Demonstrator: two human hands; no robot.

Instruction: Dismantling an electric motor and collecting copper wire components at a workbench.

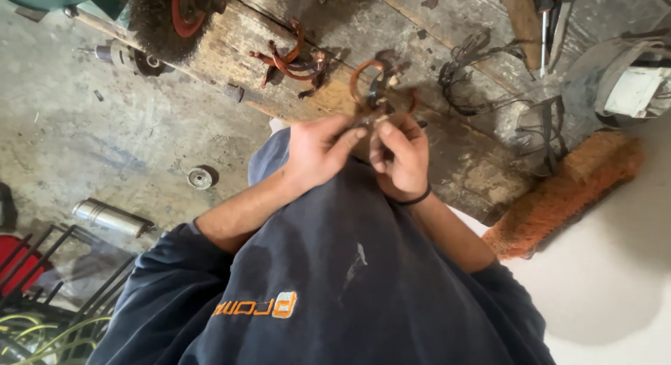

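View from a head camera looking down the front of a person in a dark sweatshirt, with both bare hands raised together above the edge of a worn wooden desk

The left hand and the right hand meet at the middle of the picture, fingertips almost touching. Between them they pinch the lower end of a bent copper tube piece. The left hand's thumb and forefinger press together on it from the left; the right hand's fingers curl closed on it from the right. A black band sits on the right wrist

The copper piece rises away from the fingertips toward the top of the picture, out over the desk. Its long axis runs roughly away from the body, and its far end curls into an open loop. Both hands are equally near it, since both grip the same end. The exact joint under the fingers is hidden

Well beyond the loop, a second tangle of copper tubing lies on the desk, apart from the hands. To the right lie dark wires and an orange brush. On the concrete floor to the left lies a metal cylinder
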